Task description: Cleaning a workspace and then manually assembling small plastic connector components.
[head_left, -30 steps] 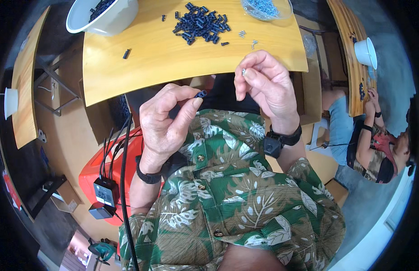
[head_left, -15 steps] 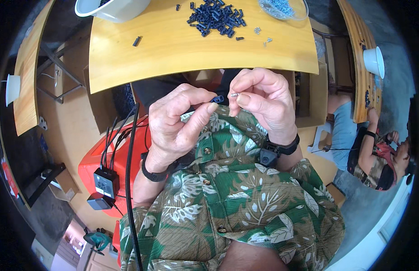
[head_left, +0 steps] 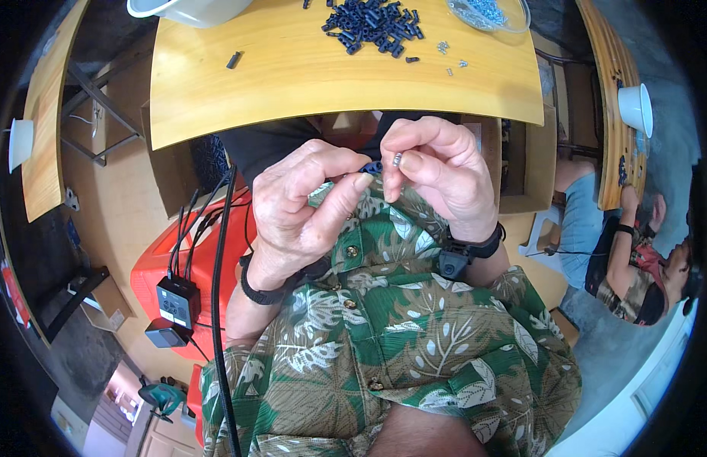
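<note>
Between thumb and forefinger, my left hand [head_left: 304, 202] pinches a small black plastic part [head_left: 372, 167], its end pointing toward the right hand. My right hand [head_left: 445, 171] is closed in a pinch on a tiny silver spring [head_left: 397, 160], held just right of the black part and apart from it. Both hands are in front of my body, below the near edge of the wooden table [head_left: 323, 99]. On the table lies a heap of similar black parts [head_left: 376, 27], with a few small silver pieces [head_left: 443, 47] beside it.
A white tub [head_left: 193, 11] stands at the table's far left, a clear bowl of bluish bits [head_left: 487, 14] at its far right. One black part [head_left: 234, 59] lies alone. A red stool [head_left: 159, 259] with cables is at my left. Another person [head_left: 635, 266] sits at right.
The spring has tilted from lying nearly level to standing more upright in my right fingers. My left hand keeps its pinch on the black part. The view has shifted slightly.
</note>
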`<state>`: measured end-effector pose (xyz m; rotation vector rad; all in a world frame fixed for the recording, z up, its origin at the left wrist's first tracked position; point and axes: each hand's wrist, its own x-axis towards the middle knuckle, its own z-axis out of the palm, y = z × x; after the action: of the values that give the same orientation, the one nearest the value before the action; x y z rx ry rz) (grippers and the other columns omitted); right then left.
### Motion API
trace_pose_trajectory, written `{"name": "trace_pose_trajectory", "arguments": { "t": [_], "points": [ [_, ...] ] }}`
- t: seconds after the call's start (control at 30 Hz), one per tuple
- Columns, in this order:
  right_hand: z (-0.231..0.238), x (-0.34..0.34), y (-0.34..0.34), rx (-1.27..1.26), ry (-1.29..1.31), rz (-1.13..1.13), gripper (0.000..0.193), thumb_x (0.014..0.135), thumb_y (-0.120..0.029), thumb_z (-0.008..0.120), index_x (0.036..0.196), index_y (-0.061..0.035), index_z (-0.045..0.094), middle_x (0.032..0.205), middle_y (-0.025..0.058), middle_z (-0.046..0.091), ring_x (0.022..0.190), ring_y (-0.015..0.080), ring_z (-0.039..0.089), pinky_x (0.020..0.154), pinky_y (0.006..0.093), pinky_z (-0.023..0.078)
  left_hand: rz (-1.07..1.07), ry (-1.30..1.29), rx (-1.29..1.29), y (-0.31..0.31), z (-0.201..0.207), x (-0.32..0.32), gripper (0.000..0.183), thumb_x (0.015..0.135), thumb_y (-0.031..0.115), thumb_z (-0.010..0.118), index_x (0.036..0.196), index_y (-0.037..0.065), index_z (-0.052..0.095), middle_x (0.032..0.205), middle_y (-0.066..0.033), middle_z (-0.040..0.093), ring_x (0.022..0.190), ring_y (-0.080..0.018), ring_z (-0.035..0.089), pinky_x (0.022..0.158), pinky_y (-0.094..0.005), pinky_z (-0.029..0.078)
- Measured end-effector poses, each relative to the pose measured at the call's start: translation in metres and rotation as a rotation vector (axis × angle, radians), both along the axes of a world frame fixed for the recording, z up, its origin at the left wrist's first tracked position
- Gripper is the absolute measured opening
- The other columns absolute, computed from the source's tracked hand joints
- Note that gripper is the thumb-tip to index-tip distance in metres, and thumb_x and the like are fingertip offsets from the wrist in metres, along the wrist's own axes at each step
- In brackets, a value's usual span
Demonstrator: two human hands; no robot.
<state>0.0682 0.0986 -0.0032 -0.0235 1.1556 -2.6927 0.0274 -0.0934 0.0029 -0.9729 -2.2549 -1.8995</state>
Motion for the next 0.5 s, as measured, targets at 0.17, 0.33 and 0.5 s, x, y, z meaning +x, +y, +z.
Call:
{"name": "trace_pose_trajectory", "arguments": {
  "t": [0.17,0.33,0.5],
  "points": [
    [0.0008,0.0018,0.0022,0.297,0.167,-0.012,0.015,0.096,-0.004,0.057,0.105,0.0033,0.065,0.091,0.0041,0.062,0.076,0.0108,0.061,0.07,0.0228,0.052,-0.002,0.005,-0.015,0.0,-0.0013,-0.0002,0.014,0.078,-0.002,0.074,0.089,0.0,0.066,0.079,-0.0118,0.068,0.065,-0.0213,0.064,0.058,-0.029,0.05],
    [0.0021,0.0036,0.0024,0.379,0.119,-0.061,0.014,0.097,-0.007,0.056,0.106,0.0017,0.063,0.089,0.0038,0.063,0.076,0.0089,0.061,0.07,0.0222,0.052,0.005,-0.03,0.012,0.0014,-0.0025,0.0004,0.012,0.079,-0.001,0.074,0.089,0.0,0.066,0.078,-0.0114,0.068,0.064,-0.0208,0.064,0.058,-0.029,0.05],
    [0.0017,0.0053,-0.0005,0.441,0.062,-0.106,0.013,0.097,-0.006,0.057,0.107,0.0011,0.061,0.089,0.0037,0.064,0.076,0.0085,0.063,0.069,0.0221,0.052,-0.052,-0.075,-0.02,0.0006,-0.0008,0.0024,0.011,0.078,-0.002,0.073,0.088,-0.001,0.068,0.08,-0.0116,0.068,0.068,-0.0194,0.064,0.061,-0.0282,0.049]
  ]
}}
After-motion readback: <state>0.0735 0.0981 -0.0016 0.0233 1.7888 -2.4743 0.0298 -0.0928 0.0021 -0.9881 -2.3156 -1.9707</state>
